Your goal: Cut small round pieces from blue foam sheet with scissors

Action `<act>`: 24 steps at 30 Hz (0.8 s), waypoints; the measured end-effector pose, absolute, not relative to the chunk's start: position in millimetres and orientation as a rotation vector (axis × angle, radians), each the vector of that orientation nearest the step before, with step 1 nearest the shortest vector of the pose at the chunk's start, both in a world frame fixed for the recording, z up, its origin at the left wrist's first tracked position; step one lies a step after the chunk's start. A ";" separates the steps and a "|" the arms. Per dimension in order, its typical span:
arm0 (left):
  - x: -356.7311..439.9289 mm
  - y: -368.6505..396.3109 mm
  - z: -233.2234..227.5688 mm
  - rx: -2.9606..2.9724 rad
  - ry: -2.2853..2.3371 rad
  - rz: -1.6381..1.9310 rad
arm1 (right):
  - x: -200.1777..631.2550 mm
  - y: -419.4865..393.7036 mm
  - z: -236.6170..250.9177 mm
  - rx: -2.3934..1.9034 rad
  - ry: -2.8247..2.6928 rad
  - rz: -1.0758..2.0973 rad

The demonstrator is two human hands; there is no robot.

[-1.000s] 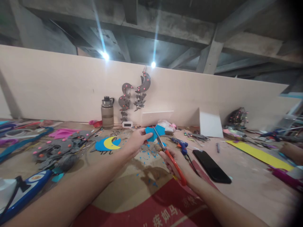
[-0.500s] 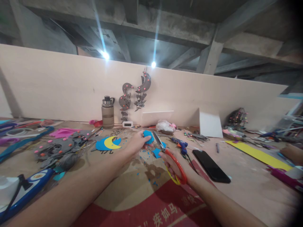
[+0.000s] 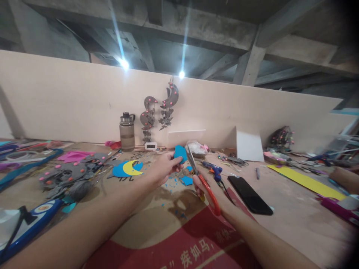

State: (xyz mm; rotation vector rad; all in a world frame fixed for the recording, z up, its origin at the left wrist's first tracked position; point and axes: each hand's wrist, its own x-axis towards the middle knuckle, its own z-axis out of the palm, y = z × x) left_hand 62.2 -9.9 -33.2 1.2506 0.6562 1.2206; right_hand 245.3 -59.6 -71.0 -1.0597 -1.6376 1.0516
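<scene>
I see a messy brown table [image 3: 280,224], grey beams above | small blue piece [image 3: 180,153] mid-frame, pinched in left hand [image 3: 164,169] | right hand [image 3: 209,190] fingers wrapped round red scissors [image 3: 202,180]
</scene>
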 end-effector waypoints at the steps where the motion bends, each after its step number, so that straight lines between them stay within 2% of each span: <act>1: 62.8 -10.7 -33.2 1.275 0.664 1.208 | 244.9 -59.8 -71.5 -1.057 -1.649 1.055; 16: 64.7 -12.6 -33.1 1.414 0.707 1.153 | 241.8 -66.3 -66.1 -1.012 -1.682 1.058; 24: 64.4 -15.6 -29.3 1.410 0.700 1.151 | 238.9 -69.1 -65.7 -1.007 -1.583 1.192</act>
